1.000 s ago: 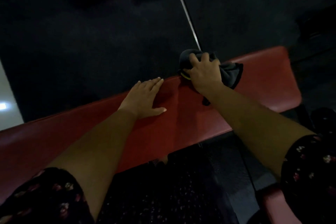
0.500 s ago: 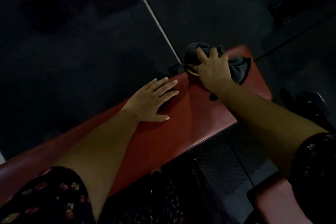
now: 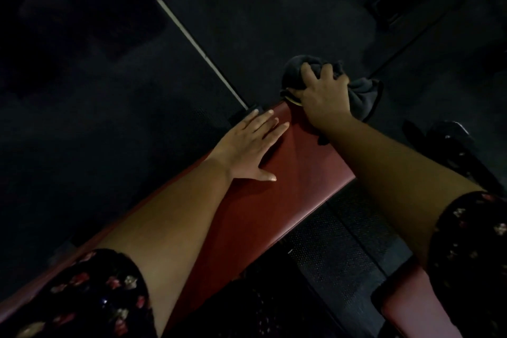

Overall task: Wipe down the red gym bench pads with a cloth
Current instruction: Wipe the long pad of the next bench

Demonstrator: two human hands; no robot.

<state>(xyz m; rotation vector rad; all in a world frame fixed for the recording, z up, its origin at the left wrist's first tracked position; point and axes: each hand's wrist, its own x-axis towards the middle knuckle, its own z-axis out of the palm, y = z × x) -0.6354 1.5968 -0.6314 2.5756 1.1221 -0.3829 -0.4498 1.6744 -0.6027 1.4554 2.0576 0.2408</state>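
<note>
Your L hand (image 3: 252, 143) lies flat, palm down, fingers straight, on the red counter pad (image 3: 288, 200) near its far end. Your R hand (image 3: 321, 99) has its fingers curled round a bunched dark cloth (image 3: 362, 96), holding it at the pad's end corner; part of the cloth hangs past the edge. A 2nd red pad (image 3: 411, 307) shows bottom right, w/ dark floor (image 3: 109, 90) beyond. Light's dim.
</note>
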